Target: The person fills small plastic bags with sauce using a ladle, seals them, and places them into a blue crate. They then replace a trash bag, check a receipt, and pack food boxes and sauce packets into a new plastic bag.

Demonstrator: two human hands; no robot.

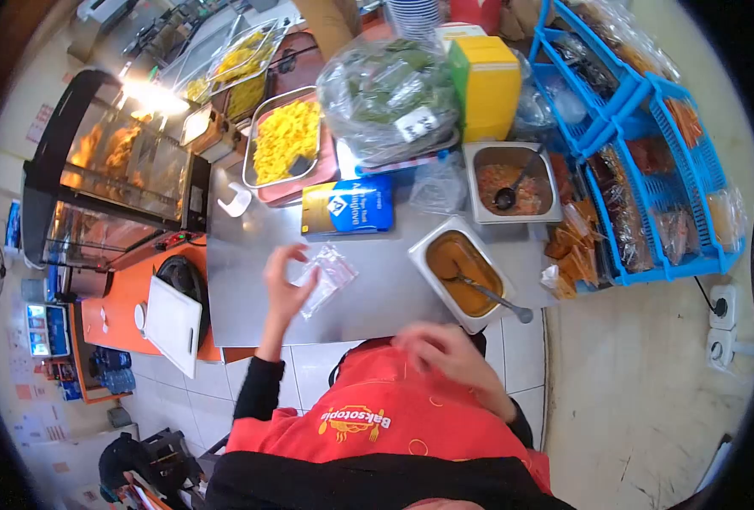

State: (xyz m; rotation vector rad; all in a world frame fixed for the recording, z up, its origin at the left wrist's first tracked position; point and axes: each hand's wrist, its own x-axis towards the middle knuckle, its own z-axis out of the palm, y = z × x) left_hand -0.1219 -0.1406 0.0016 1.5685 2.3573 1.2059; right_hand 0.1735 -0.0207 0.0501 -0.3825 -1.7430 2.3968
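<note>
My left hand (285,280) is over the steel counter, thumb and fingers curved and apart with nothing between them. Just beside its fingertips lie small clear plastic bags (330,274) with a reddish strip, flat on the metal. My right hand (445,350) is in front of the red apron (351,425), fingers bent and smeared by motion. A steel pan of brown sauce (458,262), with a ladle (496,299) in it, stands near that hand at the counter's edge. Behind the bags is a blue and yellow glove box (349,206).
At the back are a tray of yellow food (287,140), a bagged heap of greens (385,102) and a yellow box (485,85). A pan of chopped salsa (513,183) and blue baskets (657,187) stand right. A heated display (122,170) and white board (173,323) are left.
</note>
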